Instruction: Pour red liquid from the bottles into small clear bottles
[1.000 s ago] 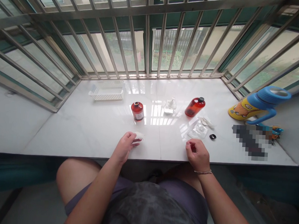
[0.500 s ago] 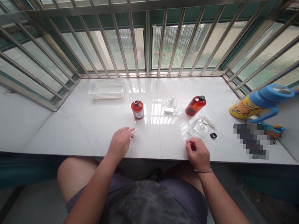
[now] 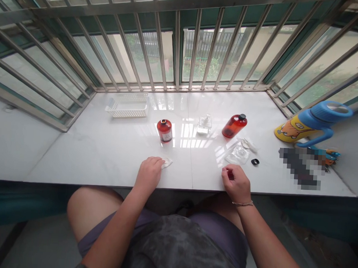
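lowered since the last view, my left hand (image 3: 148, 174) lies open against a white wipe (image 3: 166, 163), seemingly pinning it; my right hand (image 3: 236, 184) stays closed on a small red item (image 3: 231, 175).

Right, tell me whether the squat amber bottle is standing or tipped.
Upright: the squat amber bottle stands on its base on the white counter, neck up.

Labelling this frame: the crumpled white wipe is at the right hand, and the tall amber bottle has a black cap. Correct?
One fix: the head view shows the crumpled white wipe at the left hand, not the right hand. The tall amber bottle does have a black cap.
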Motion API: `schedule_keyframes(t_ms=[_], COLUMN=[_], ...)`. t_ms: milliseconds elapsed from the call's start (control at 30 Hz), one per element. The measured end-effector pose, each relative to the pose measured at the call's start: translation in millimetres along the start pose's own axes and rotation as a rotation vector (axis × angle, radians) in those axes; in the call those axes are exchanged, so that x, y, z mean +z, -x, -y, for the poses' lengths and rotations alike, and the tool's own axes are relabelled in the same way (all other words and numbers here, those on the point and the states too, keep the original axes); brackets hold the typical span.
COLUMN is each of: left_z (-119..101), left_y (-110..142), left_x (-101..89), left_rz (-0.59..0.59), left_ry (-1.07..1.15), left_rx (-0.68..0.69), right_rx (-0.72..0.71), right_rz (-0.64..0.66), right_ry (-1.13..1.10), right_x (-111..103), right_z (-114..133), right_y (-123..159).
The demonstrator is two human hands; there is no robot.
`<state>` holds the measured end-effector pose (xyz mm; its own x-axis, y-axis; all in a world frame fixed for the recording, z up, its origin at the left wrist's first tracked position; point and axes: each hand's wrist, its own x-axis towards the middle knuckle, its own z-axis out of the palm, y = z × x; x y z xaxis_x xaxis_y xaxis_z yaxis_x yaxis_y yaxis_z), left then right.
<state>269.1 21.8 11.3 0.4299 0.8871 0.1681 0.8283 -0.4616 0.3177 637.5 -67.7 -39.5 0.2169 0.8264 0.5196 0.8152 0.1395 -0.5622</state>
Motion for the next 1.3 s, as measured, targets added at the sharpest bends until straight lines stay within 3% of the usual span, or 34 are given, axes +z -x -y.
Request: schedule_keyframes(t_ms=[233, 467, 800, 1300], left_z=[16.7, 14.9, -10.7, -59.3], left_y=[-31.1, -50.5, -79.3, -125.3], left_x=[-2.8, 3.2, 24.9, 46.2], left_rz=[0.17, 0.144, 0.091, 0.261], left_ry=[0.015, -0.038, -0.069, -0.062], left_rx=[0.107, 0.041, 0.007, 0.304], right_rx=[0.017, 0.01, 0.019, 0.222], right_rz=[0.008, -0.012, -0.01, -0.099], right_ry=[-0.004, 0.009, 0.016, -0.055], right_x=[0.7, 1.2, 1.1, -5.6], right_z=[0.1, -0.1, 0.0, -8.9], right_y=[0.5, 0.6, 0.6, 5.9])
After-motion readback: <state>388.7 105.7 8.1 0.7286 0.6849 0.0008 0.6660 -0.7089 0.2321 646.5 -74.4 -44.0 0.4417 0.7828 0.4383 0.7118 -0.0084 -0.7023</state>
